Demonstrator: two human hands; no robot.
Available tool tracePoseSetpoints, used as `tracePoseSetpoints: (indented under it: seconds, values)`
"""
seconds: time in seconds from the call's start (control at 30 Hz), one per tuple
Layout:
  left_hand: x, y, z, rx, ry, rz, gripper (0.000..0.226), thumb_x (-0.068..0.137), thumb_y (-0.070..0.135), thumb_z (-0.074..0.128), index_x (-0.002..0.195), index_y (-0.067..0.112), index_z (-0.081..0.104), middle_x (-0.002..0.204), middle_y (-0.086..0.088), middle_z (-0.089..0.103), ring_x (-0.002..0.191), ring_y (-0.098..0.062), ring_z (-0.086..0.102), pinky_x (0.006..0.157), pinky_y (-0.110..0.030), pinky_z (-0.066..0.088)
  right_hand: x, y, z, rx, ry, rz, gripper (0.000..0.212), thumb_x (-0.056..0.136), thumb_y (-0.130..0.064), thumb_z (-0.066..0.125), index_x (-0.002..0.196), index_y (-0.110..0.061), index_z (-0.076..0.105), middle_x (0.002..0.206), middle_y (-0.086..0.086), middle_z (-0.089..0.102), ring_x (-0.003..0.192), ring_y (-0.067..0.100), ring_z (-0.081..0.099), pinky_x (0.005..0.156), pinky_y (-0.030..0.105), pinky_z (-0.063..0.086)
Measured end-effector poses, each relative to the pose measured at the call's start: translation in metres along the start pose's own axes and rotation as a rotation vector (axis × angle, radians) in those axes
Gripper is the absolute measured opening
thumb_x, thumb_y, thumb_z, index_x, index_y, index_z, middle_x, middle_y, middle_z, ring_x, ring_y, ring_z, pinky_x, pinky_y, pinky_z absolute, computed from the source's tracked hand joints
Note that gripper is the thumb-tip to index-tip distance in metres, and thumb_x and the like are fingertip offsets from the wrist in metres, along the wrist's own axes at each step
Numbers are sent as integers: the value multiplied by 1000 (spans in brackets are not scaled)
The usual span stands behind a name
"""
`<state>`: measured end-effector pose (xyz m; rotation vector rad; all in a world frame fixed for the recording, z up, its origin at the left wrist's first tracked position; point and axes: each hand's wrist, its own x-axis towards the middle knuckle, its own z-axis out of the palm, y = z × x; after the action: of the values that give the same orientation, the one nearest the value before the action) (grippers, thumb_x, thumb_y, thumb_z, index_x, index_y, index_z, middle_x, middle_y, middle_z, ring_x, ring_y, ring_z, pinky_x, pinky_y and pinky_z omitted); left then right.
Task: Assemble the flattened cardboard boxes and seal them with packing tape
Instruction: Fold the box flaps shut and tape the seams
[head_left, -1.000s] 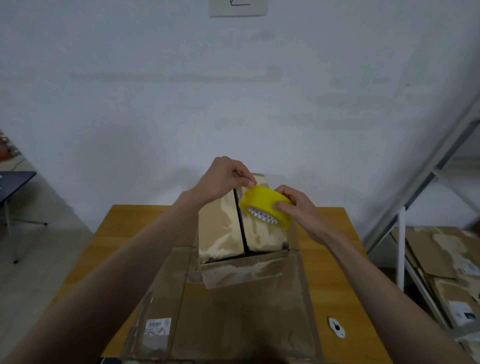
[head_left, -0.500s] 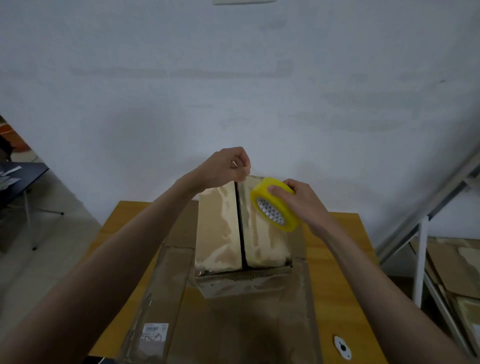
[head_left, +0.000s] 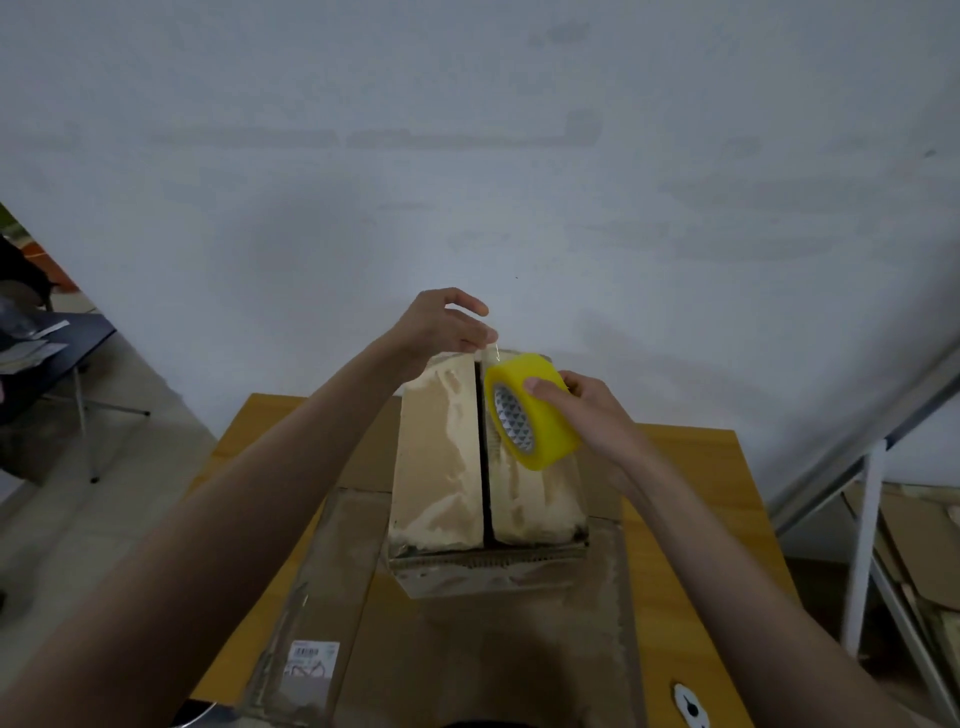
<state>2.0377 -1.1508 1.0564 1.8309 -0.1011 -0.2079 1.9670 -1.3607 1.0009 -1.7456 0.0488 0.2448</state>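
An assembled cardboard box (head_left: 441, 467) stands on flattened cardboard (head_left: 467, 649) on a wooden table (head_left: 691, 519). Its two top flaps meet at a dark middle seam. My right hand (head_left: 592, 415) grips a yellow roll of packing tape (head_left: 535, 410) just above the right flap near the far end. My left hand (head_left: 447, 327) pinches the loose clear tape end above the far edge of the box, a short strip stretching from it down to the roll.
A small white and black object (head_left: 688, 709) lies on the table at the front right. A metal rack (head_left: 872, 499) with flat cardboard stands at the right. A dark table (head_left: 57, 343) is at the left. A white wall rises behind.
My right hand has turned the roll and moved it slightly down and toward me. My left hand has risen, pulling a short strip of tape off the roll.
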Motion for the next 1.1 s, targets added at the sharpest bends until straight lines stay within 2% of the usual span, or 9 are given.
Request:
tracePoseSetpoints:
  seconds: [0.13, 0.27, 0.37, 0.43, 0.57, 0.63, 0.73, 0.97, 1.1]
  values:
    - [10, 1, -5, 38, 51, 11, 36, 82, -4, 75, 114, -9, 59, 96, -24, 73, 78, -25, 66, 75, -31, 54, -2, 5, 4, 45, -99, -39, 47, 77, -39, 83, 117, -30, 62, 101, -13, 73, 85, 1, 71, 62, 16, 54]
    - [27, -1, -15, 140, 48, 44, 30, 76, -3, 80, 99, 0, 60, 90, -24, 73, 72, -24, 67, 68, -28, 52, -1, 11, 11, -21, -106, -69, 58, 75, -32, 85, 127, -27, 58, 112, -8, 70, 97, 8, 69, 81, 29, 59]
    - [44, -9, -25, 181, 9, 43, 32, 74, -3, 82, 91, 6, 57, 83, -18, 75, 65, -19, 67, 65, -25, 52, -5, 15, 25, -32, -19, -111, 36, 75, -41, 83, 106, -40, 64, 95, -17, 73, 85, 2, 70, 67, 22, 58]
    - [54, -16, -28, 175, -35, 37, 32, 73, -4, 82, 89, 7, 56, 79, -14, 75, 62, -17, 67, 62, -23, 52, -7, 14, 34, -19, 63, -118, 29, 68, -52, 81, 93, -47, 66, 90, -19, 72, 80, 5, 70, 66, 30, 61]
    - [80, -23, -26, 141, -55, 59, 32, 72, -5, 82, 85, 8, 55, 77, -15, 73, 60, -17, 65, 58, -21, 50, -2, 4, 45, -35, 148, -90, 51, 61, -66, 76, 99, -34, 65, 90, -9, 72, 82, 13, 70, 78, 47, 60]
    - [98, -22, -28, 158, -43, 98, 33, 71, -6, 81, 81, 9, 55, 72, -11, 73, 59, -16, 64, 58, -23, 49, 0, 0, 50, -27, 198, -61, 57, 61, -71, 72, 99, -29, 63, 88, -8, 72, 79, 10, 70, 72, 44, 60]
    - [118, -27, -31, 188, -87, 110, 34, 69, -9, 81, 80, 10, 55, 66, -5, 71, 58, -15, 62, 58, -22, 50, 4, -4, 57, 33, 237, -40, 56, 63, -70, 68, 97, -26, 62, 81, -16, 73, 69, 2, 70, 54, 24, 54]
    - [152, -60, -36, 218, -144, 80, 32, 72, -6, 81, 83, 9, 54, 70, -4, 71, 57, -10, 61, 57, -17, 50, 28, -7, 75, 74, 136, 38, 24, 83, -42, 69, 100, -29, 57, 78, -25, 70, 68, -3, 68, 53, 18, 50]
    - [160, -79, -39, 248, -173, 71, 30, 72, -7, 80, 83, 7, 55, 71, -7, 70, 60, -15, 61, 61, -21, 51, 36, -3, 78, 87, 110, 78, 21, 88, -40, 70, 101, -30, 57, 77, -28, 69, 69, -6, 68, 49, 8, 45]
